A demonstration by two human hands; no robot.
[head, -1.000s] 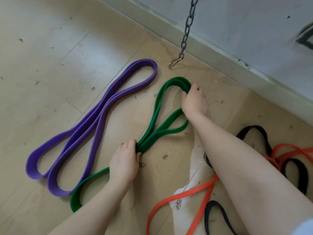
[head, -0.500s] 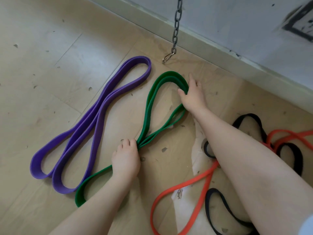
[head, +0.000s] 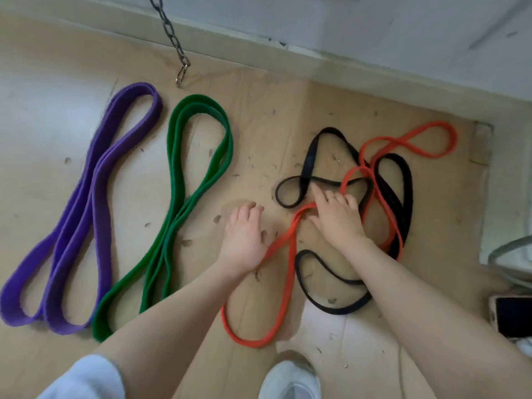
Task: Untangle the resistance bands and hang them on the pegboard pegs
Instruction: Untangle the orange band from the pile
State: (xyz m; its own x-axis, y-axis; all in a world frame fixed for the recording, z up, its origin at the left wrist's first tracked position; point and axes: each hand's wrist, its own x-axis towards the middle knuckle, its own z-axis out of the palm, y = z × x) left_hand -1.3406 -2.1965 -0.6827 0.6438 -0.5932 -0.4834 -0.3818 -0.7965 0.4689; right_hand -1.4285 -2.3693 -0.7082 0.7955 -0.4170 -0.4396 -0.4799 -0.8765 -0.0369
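A purple band [head: 95,197] lies folded on the floor at the left. Beside it lies a green band [head: 184,194], also folded and free of the others. To the right, an orange band [head: 288,269] and a black band [head: 308,159] are wound through each other in a loose heap. My left hand [head: 244,240] rests flat on the floor, fingers apart, touching the orange band's near loop. My right hand [head: 336,217] lies spread on the heap, its fingers on the orange and black strands, with no clear grip. No pegboard is in view.
A metal chain with a snap hook [head: 181,73] hangs down by the wall's skirting [head: 374,67]. A white shoe [head: 290,378] stands at the bottom. A phone [head: 512,315] and a grey cable lie at the right edge. Small debris dots the floor.
Both hands let go of the green band, which now lies laid out beside the purple one. The hands moved right onto the orange and black heap, and the view shifted right.
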